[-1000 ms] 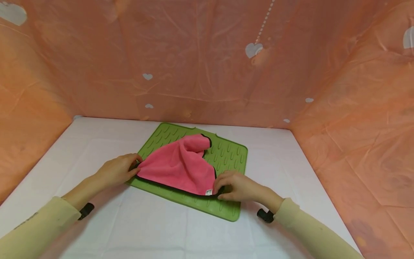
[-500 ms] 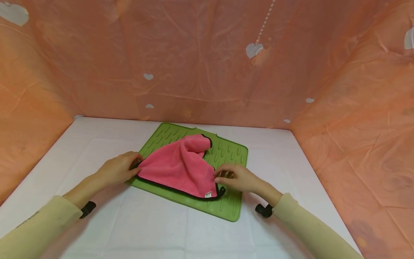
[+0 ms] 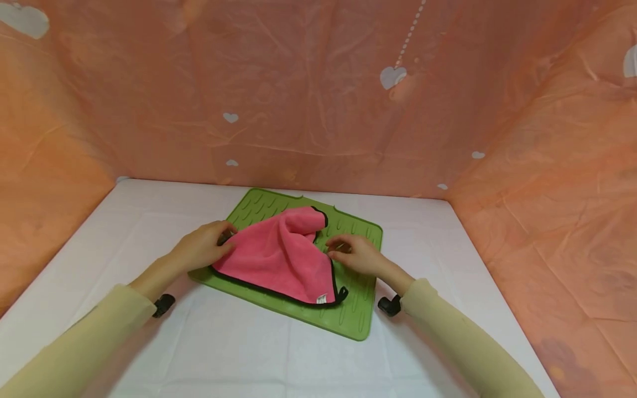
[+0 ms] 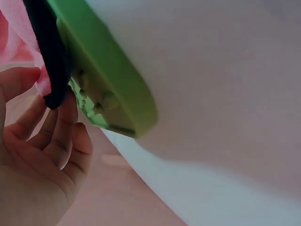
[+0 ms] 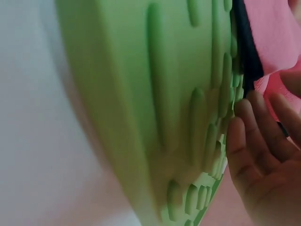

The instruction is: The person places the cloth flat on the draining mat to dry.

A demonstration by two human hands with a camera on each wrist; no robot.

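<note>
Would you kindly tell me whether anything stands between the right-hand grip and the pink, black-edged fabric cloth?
Nothing visible does: the right-hand grip is at the right edge of the cloth, though whether they touch is unclear. The green, ridged, roughly rectangular mat lies beneath the cloth, not in the way.

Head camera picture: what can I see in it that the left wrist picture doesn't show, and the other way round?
Only the head view shows the right hand, the sleeves and the cloth's white label.

Only the left wrist view shows the palm of the left hand.

Both show that hand, the pink cloth and the green mat.
</note>
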